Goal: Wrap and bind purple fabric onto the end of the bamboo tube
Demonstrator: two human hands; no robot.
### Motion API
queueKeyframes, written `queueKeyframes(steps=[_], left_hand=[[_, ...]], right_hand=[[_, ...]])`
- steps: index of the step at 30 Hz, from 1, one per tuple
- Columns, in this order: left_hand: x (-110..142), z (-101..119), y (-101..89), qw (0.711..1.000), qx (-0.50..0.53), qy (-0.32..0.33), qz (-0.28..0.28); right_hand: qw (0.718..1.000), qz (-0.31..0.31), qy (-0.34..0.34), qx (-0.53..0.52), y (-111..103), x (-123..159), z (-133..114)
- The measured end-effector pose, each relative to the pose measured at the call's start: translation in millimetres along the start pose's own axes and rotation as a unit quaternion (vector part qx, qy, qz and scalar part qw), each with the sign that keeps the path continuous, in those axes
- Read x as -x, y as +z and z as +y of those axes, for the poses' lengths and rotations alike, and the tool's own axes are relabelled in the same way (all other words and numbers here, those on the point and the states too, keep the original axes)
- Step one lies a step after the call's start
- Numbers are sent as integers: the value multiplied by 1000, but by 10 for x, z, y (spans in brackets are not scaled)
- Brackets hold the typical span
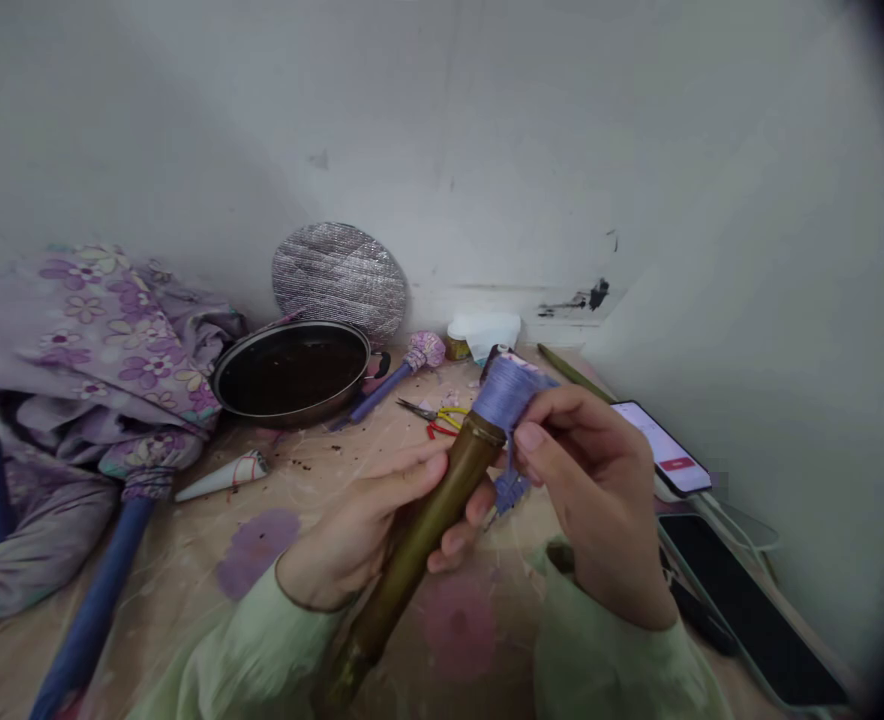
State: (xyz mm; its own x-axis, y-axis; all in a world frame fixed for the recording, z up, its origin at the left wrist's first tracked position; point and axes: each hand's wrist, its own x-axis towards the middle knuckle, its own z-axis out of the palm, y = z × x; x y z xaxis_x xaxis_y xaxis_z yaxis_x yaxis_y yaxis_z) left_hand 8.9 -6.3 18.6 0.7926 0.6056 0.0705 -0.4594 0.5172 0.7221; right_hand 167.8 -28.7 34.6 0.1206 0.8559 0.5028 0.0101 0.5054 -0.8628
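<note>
A brown-green bamboo tube (418,535) slants up and away across the middle of the head view. My left hand (348,530) is closed around it, thumb on the near side and fingertips showing on the right. Periwinkle-blue thread (503,392) is wound in a thick band around the tube's upper end, over some patterned cloth. At that band my right hand (599,490) is closed in a pinch on the thread, thumb against forefinger. A loose blue strand hangs below its fingertips, and a small blue bundle (509,492) lies behind the tube.
A dark pan (303,375) stands by the wall before a silvery round mat (341,275). Pliers (423,410), a white cone (224,477) and a blue-handled cloth-headed stick (382,392) lie nearby. Flowered fabric (104,340) is heaped left; two phones (667,450) (749,610) lie right.
</note>
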Motion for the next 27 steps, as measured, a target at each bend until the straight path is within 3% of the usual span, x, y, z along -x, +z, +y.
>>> queueKeyframes(steps=[8,14,27], left_hand=[[22,11,82,997,-59,41,14],[8,34,92,987,-91,88,99],[23,-23,92,986,-85,100,107]], right_hand=[[1000,-5,-2,-1,2,-12,26],[1000,-13,-4,17,-12,-26,31],[999,-34,4,4,17,-29,10]])
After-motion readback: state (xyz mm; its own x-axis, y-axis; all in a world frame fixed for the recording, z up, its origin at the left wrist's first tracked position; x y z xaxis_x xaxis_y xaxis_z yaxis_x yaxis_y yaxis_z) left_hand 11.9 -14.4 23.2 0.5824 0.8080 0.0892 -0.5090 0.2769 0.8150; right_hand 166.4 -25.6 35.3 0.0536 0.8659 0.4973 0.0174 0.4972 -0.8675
